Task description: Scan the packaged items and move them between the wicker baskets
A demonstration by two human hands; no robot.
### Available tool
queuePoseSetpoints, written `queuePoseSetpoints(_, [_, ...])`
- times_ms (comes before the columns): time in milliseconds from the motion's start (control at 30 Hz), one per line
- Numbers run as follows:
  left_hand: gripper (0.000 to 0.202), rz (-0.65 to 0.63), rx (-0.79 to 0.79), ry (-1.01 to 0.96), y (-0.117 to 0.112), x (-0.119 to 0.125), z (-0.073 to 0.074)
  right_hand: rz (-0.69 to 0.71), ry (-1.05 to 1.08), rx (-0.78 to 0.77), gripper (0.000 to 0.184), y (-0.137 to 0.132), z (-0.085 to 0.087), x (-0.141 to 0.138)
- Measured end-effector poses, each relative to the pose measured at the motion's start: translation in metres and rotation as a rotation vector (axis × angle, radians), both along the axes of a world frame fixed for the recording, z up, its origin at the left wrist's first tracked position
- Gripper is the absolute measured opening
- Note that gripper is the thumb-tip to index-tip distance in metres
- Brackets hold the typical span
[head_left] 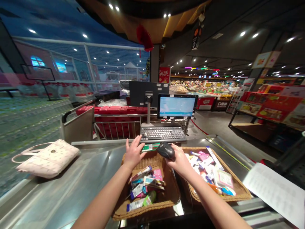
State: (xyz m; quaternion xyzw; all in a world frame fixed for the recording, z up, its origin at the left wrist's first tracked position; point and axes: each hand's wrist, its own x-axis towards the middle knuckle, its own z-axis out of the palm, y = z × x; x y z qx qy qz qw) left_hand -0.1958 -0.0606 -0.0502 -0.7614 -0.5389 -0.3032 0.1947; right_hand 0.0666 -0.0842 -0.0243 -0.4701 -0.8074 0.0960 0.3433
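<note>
My left hand (133,152) holds a small green-and-white pack (150,147) by one end, over the far rim of the left wicker basket (171,194). My right hand (177,159) is closed round a black barcode scanner (166,150), whose head is right beside the pack. The left basket holds several small packs and tubes (145,186). The right wicker basket (238,187) is full of small packaged goods (212,168). Both baskets sit on a steel checkout counter (78,178).
A keyboard (162,133) and a lit monitor (176,106) stand just beyond the baskets. A cream handbag (46,157) lies on the counter at left. A printed sheet (274,189) lies at right. Red carts (114,119) and shop shelves (269,108) are behind.
</note>
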Motion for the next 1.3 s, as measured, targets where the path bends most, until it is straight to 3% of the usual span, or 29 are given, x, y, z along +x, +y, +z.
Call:
queuePoseSetpoints(200, [0.024, 0.012, -0.056, 0.012, -0.009, -0.009, -0.017, 0.018, -0.015, -0.008, 0.030, 0.003, -0.011, -0.011])
queuePoseSetpoints(400, [0.026, -0.004, -0.145, 0.048, -0.013, -0.008, -0.038, 0.004, -0.022, -0.064, 0.042, 0.005, -0.022, -0.017])
queuePoseSetpoints(933, [0.019, -0.121, -0.391, 0.093, 0.012, 0.016, -0.093, -0.063, -0.019, -0.093, 0.028, 0.015, -0.045, -0.015])
queuePoseSetpoints(1300, [0.025, -0.143, -0.584, 0.167, 0.008, 0.023, -0.122, -0.078, 0.000, -0.141, 0.033, 0.011, -0.057, -0.016])
